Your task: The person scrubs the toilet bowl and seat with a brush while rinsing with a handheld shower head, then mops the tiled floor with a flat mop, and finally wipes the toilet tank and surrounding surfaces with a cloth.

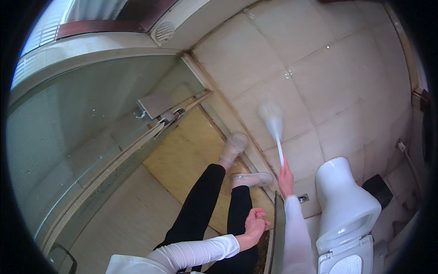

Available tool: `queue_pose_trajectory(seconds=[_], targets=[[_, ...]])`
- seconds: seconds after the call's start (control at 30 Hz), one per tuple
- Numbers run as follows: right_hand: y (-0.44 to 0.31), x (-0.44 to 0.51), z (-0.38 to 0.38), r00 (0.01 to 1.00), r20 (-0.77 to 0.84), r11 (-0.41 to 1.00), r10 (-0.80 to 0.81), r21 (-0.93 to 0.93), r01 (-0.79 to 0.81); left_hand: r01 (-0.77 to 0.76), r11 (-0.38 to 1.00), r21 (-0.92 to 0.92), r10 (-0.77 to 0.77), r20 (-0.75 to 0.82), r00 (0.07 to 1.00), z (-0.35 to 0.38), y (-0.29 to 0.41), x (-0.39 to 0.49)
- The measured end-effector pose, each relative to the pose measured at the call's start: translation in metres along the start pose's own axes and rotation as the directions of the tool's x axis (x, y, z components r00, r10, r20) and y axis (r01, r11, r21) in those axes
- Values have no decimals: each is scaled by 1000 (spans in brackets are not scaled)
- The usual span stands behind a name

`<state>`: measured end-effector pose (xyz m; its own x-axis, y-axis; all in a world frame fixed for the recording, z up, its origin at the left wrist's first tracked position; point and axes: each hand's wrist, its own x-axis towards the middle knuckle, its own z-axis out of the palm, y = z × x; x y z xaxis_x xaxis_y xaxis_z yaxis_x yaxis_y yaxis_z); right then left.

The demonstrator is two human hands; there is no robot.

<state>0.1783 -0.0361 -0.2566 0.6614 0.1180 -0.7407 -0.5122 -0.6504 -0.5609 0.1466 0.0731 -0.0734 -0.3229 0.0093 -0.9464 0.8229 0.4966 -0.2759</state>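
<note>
My right hand (286, 179) grips the thin white handle of a long-handled brush (280, 149). Its white, bushy head (270, 114) is blurred and lies over the beige floor tiles (342, 82) past the sill; I cannot tell whether it touches them. Over my right leg, my left hand (255, 224) hangs with loosely curled fingers and no visible object in it. My feet, in clear shoes (253, 179), are at the raised sill (219, 96), by a yellowish stone slab (184, 147).
A white ceramic toilet (345, 209) stands at right, its seat (347, 262) nearest me. A metal floor drain (303, 198) is beside my right wrist. Glass panels (75, 113) with a metal rail run along the left. A narrow glass edge (278, 236) stands between my arms. A black bin-like object (378, 191) sits behind the toilet.
</note>
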Motion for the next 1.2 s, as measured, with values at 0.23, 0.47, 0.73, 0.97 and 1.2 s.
queue_pose_trajectory(seconds=[0.23, 0.47, 0.73, 0.97, 1.2], targets=[[89, -184, -70, 930, -107, 914, 350, -178, -365, -68, 998, 1, 68, 65, 996, 4, -1, 1], [-21, -87, -51, 990, 3, 971, 140, -196, -137, -122, 992, -19, 122, 40, 992, 9, 7, 4], [-158, 139, 32, 898, 37, 776, -438, -489, 399, -182, 982, -49, 179, -62, 982, 8, 7, 22], [9, 22, -52, 963, -207, 982, 170, -46, -183, -131, 991, 33, 130, 35, 991, 7, 6, 7], [78, -163, -56, 841, -317, 890, 438, 21, -456, -160, 986, 51, 157, 60, 986, 13, 7, 3]])
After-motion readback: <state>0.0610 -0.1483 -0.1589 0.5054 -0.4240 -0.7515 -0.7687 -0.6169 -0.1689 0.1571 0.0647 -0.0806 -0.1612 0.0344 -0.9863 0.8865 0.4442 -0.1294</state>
